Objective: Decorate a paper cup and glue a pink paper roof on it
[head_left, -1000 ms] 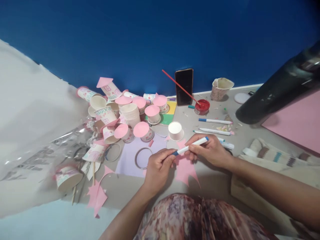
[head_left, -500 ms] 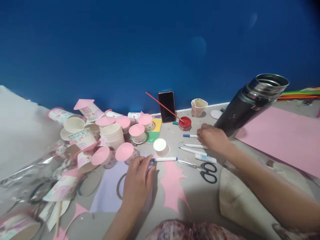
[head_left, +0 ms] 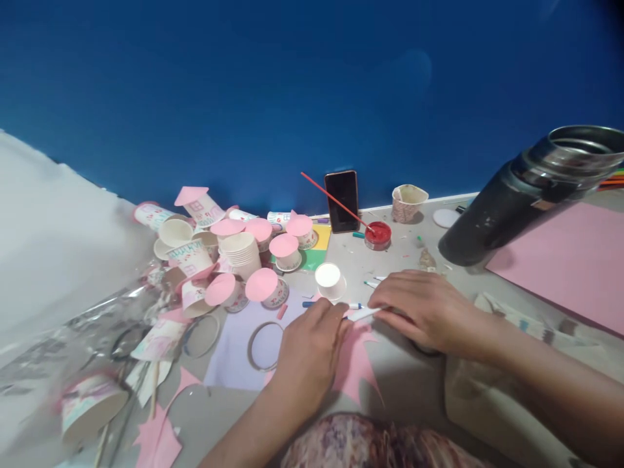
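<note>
Between my two hands is a white marker pen [head_left: 364, 314] with a dark blue end. My left hand [head_left: 312, 348] is closed around that blue end, and my right hand [head_left: 426, 305] pinches the white barrel. Just behind them, a blue-and-white marker [head_left: 355, 305] lies on the table, partly covered by my left fingers. A small white paper cup [head_left: 328, 281] stands upside down beyond it. Tips of other pens [head_left: 371, 284] poke out past my right hand, which covers most of the scissors. Below the hands lies a jagged pink paper scrap [head_left: 358, 370].
Paper cups with pink tops [head_left: 263, 286] crowd the left, around a cup stack [head_left: 241, 257]. Behind stand a phone [head_left: 342, 201] and a red paint pot [head_left: 377, 237] with a stick. A large dark flask [head_left: 517, 201] leans at right by pink paper [head_left: 565, 266].
My right hand has brought a blue-ended marker from the back of the table towards me. My left hand has moved right and closed on its blue end.
</note>
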The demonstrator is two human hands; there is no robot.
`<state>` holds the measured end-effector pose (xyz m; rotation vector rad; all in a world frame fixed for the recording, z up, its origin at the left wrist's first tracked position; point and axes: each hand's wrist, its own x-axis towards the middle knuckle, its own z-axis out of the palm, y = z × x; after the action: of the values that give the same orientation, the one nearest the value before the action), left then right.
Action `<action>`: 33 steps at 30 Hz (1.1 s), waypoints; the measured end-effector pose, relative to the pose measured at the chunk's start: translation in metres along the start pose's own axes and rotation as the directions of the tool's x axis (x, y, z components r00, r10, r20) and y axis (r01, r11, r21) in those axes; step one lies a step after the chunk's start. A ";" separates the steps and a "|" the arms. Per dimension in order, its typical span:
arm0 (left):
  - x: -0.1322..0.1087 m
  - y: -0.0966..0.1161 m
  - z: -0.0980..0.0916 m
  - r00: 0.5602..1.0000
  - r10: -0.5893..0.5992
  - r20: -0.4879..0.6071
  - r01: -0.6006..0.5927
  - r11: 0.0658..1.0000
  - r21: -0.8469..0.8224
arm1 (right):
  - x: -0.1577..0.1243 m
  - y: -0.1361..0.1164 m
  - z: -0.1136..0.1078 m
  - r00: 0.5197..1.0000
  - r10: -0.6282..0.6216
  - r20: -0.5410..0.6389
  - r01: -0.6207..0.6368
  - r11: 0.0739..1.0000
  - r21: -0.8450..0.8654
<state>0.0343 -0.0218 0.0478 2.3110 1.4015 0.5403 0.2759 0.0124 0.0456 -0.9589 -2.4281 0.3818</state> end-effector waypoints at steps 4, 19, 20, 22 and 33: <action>-0.009 -0.002 0.000 0.990 -0.066 0.125 0.093 0.970 -0.224 | 0.000 -0.005 0.003 0.983 0.178 -0.049 -0.156 0.943 0.293; -0.058 -0.023 -0.003 0.936 -0.237 0.259 0.296 0.929 -0.220 | -0.002 -0.023 0.033 0.959 0.155 0.238 -0.274 0.289 0.917; -0.066 -0.031 -0.008 0.917 -0.364 0.166 0.392 0.898 -0.198 | -0.001 -0.017 0.027 0.959 0.243 0.148 -0.211 0.259 0.943; -0.078 -0.045 -0.017 0.826 -0.564 0.010 0.555 0.810 -0.190 | 0.001 -0.003 0.013 0.944 0.312 0.105 -0.187 0.245 0.951; 0.006 -0.042 -0.006 0.929 -0.224 -0.294 0.238 0.971 0.013 | 0.008 0.012 0.041 0.831 0.535 0.151 -0.137 -0.066 0.988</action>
<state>0.0023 0.0022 0.0325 2.1233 1.8131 0.8047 0.2555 0.0234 0.0084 -0.7468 -0.9048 1.7303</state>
